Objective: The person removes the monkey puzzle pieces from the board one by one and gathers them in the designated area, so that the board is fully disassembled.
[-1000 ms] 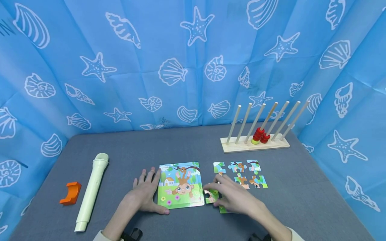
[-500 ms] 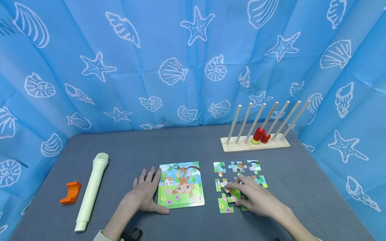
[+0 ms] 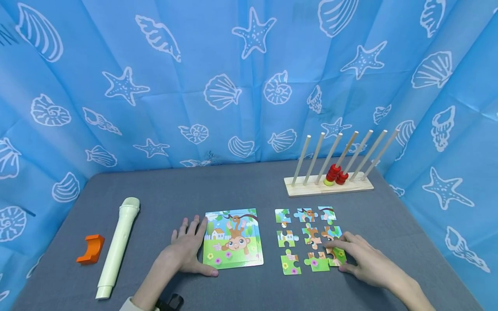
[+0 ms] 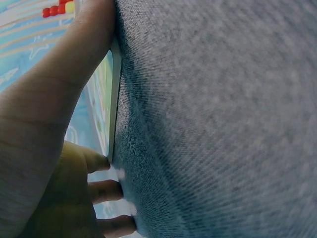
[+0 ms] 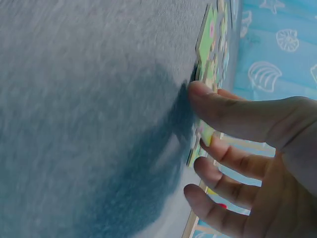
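My right hand [image 3: 363, 259] pinches a green jigsaw puzzle piece [image 3: 337, 258] between thumb and index finger. The piece is low at the front right corner of the spread-out pieces, beside a green piece with a pink flower [image 3: 320, 264]. In the right wrist view the thumb [image 5: 213, 101] is close over the table and the other fingers are spread. My left hand [image 3: 188, 246] lies with fingers spread on the table, its fingertips and thumb at the left edge of a square puzzle board [image 3: 233, 239] with a hanging monkey picture.
Other puzzle pieces [image 3: 287, 237] lie in loose rows right of the board. Behind them stands a wooden peg rack [image 3: 311, 188] with red and yellow beads. A pale green toy microphone [image 3: 118, 248] and an orange curved block [image 3: 91, 249] lie at the left. A blue curtain [image 3: 249, 86] hangs behind.
My right hand has carried the pinched puzzle piece from beside the board rightward, past the front row, to the front right corner of the pieces. The left hand has stayed in place.
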The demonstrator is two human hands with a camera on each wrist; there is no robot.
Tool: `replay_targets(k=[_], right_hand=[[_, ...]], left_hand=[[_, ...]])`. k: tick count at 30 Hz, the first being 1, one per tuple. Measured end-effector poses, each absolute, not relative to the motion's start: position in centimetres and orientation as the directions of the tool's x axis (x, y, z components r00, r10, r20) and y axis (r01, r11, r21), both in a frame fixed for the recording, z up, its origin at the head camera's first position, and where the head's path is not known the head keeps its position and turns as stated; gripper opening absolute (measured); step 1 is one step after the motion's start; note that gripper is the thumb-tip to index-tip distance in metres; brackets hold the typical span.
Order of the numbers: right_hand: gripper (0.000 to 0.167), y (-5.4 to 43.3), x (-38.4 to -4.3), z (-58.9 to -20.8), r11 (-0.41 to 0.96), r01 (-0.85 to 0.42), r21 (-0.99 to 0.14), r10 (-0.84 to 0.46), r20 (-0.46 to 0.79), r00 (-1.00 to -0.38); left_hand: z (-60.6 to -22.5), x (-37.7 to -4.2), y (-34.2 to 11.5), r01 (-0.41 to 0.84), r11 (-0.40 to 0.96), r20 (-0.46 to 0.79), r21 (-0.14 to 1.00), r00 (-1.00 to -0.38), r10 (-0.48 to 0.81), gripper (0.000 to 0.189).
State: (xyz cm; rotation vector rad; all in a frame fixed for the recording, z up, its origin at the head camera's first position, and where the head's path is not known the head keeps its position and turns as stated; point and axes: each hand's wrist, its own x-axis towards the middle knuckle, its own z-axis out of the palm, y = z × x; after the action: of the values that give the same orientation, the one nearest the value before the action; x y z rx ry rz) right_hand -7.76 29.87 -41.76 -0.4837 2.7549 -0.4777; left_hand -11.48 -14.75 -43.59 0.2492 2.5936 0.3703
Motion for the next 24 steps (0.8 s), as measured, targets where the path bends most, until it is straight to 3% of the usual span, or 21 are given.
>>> replay_targets(k=[24], right_hand=[[0.047, 31.2, -8.0, -42.0, 0.898, -0.265, -0.35, -0.371, -0.284, -0.884]], left_hand=[[-43.7, -11.4, -14.7, 0.105, 0.946, -0.45, 0.308, -0.86, 0.241, 0.147]])
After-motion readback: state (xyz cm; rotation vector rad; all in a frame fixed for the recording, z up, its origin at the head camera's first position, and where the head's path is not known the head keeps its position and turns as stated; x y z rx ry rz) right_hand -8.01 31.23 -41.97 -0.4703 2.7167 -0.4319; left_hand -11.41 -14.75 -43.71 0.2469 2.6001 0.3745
